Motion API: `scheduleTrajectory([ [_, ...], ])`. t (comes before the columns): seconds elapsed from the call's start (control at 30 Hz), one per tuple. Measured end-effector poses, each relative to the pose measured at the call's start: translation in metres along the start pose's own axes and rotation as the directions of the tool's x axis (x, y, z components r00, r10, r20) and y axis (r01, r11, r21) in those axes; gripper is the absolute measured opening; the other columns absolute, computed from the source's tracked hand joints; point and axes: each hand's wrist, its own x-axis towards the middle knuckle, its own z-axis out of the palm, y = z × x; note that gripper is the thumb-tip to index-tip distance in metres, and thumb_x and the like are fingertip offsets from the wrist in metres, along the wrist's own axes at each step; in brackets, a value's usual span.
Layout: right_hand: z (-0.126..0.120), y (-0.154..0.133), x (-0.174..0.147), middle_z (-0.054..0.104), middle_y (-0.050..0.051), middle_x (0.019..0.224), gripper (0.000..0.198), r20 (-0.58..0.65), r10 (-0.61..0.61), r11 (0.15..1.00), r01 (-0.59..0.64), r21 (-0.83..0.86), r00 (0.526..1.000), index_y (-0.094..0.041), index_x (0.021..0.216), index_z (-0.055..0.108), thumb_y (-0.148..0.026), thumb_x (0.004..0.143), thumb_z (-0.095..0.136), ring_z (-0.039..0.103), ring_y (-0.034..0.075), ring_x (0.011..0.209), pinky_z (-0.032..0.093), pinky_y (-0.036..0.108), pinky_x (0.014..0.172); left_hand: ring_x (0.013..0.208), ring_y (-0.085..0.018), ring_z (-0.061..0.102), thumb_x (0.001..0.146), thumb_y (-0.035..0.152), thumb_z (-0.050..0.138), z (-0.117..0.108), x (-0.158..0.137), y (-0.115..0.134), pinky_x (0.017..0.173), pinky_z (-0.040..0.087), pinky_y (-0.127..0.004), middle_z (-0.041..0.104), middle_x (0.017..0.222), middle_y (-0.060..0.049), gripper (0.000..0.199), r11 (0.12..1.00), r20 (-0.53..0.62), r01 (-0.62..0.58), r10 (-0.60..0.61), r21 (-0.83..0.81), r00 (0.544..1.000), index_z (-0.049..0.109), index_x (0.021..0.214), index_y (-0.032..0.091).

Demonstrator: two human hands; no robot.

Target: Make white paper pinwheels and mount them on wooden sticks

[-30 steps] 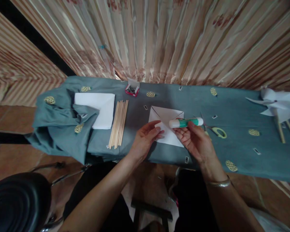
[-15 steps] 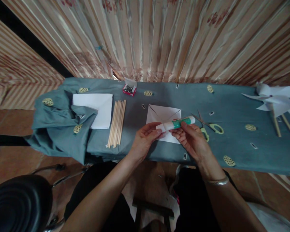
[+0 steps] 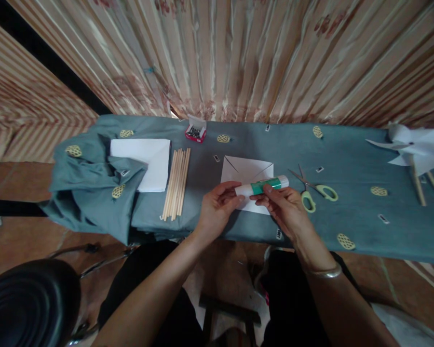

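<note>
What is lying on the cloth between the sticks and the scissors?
A white sheet lies there, between the sticks and scissors, as the head view shows; the left hand and right hand hold the glue stick above it.

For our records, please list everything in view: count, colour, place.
tablecloth: one, teal, middle
curtains: uncounted, beige, behind
paper square: one, white, centre
glue stick: one, green-white, above square
scissors: one pair, green handles, right
wooden sticks: several, pale, left
paper stack: one, white, far left
open box: one, red, rear
paper pinwheels: apparently two, white, far right
stool: one, black, lower left
bracelet: one, silver, right wrist
legs: two, black-clothed, below
left hand: one, bare, glue stick's white end
right hand: one, bare, glue stick's green part
</note>
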Motion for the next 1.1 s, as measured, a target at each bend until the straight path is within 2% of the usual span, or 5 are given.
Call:
scheduleTrajectory([
  [0.37,0.011,0.008,-0.003,0.065,-0.001,0.054,0.033,0.020,-0.058,0.987,0.061,-0.146,0.998,-0.018,0.064,0.067,-0.048,0.062,0.081,0.057,0.011,0.049,0.046,0.024,0.051,0.084,-0.019,0.067,0.067,0.032,0.077,-0.006,-0.004,0.002,0.081,0.053,-0.034,0.071,0.093,-0.007,0.033,0.974,0.012,-0.034,0.033,0.224,0.999,0.068,0.094,0.015],
  [0.53,0.004,0.004,-0.007,0.075,0.004,0.081,0.032,0.024,-0.156,0.931,0.155,-0.332,0.987,-0.020,0.091,0.068,-0.045,0.072,0.074,0.065,0.015,0.066,0.051,0.027,0.059,0.087,-0.019,0.066,0.073,0.031,0.071,-0.026,0.006,0.013,0.081,0.052,-0.032,0.070,0.097,-0.007,0.030,0.924,-0.087,-0.118,0.160,0.365,0.983,0.066,0.098,0.016],
  [0.63,-0.009,0.002,-0.011,0.075,0.008,0.090,0.032,0.039,-0.275,0.757,0.241,-0.607,0.961,-0.019,0.102,0.067,-0.044,0.082,0.065,0.068,0.018,0.073,0.054,0.033,0.068,0.092,-0.021,0.064,0.078,0.031,0.067,-0.047,0.012,0.026,0.084,0.050,-0.033,0.069,0.099,-0.008,0.027,0.736,-0.111,-0.180,0.328,0.653,0.938,0.066,0.100,0.016],
  [0.83,-0.038,0.007,-0.016,0.070,0.015,0.114,0.031,0.375,-0.507,0.107,0.488,-0.866,0.776,-0.015,0.111,0.066,-0.035,0.093,0.051,0.062,0.030,0.110,0.049,0.050,0.096,0.096,-0.026,0.061,0.086,0.024,0.054,-0.076,0.018,0.033,0.087,0.050,-0.041,0.066,0.102,-0.012,0.026,0.144,0.127,-0.204,0.423,0.968,0.897,0.062,0.109,0.014],
  [1.1,-0.050,0.012,-0.022,0.064,0.019,0.123,0.033,0.459,-0.451,-0.003,0.513,-0.858,0.765,-0.009,0.115,0.065,-0.027,0.095,0.047,0.057,0.031,0.116,0.048,0.049,0.101,0.118,-0.030,0.050,0.086,0.027,0.060,-0.050,0.012,0.023,0.099,0.045,-0.048,0.059,0.124,-0.014,0.037,-0.064,0.419,-0.443,0.468,0.894,0.778,0.056,0.120,0.013],
])
